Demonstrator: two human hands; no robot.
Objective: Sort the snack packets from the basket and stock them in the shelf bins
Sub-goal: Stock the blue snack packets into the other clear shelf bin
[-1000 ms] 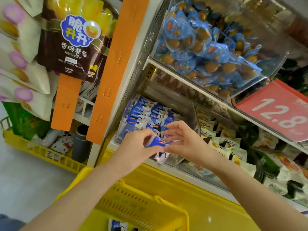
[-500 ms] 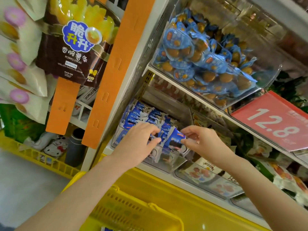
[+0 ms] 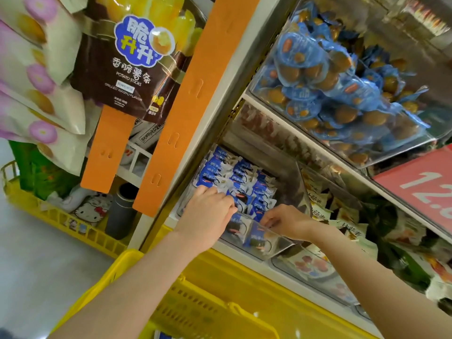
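The blue-and-white snack packets (image 3: 236, 184) sit in rows inside the clear shelf bin (image 3: 276, 243) on the lower shelf, and the step in hand looks like seating fresh ones into the front rows. To do it well, I would keep each packet upright with its printed face forward, press it in line with its neighbours, and hold it clear of the bin's front lip so nothing tips out. The left hand (image 3: 208, 216) lies palm down on the packets, fingers curled over the near row; whether it pinches a packet I cannot tell. The right hand (image 3: 285, 220) reaches in from the right, fingertips narrowed at the front edge just beside the left, apparently nudging a packet. Both forearms stretch up from over the yellow basket (image 3: 195, 311), where 1 more blue packet shows at the bottom edge
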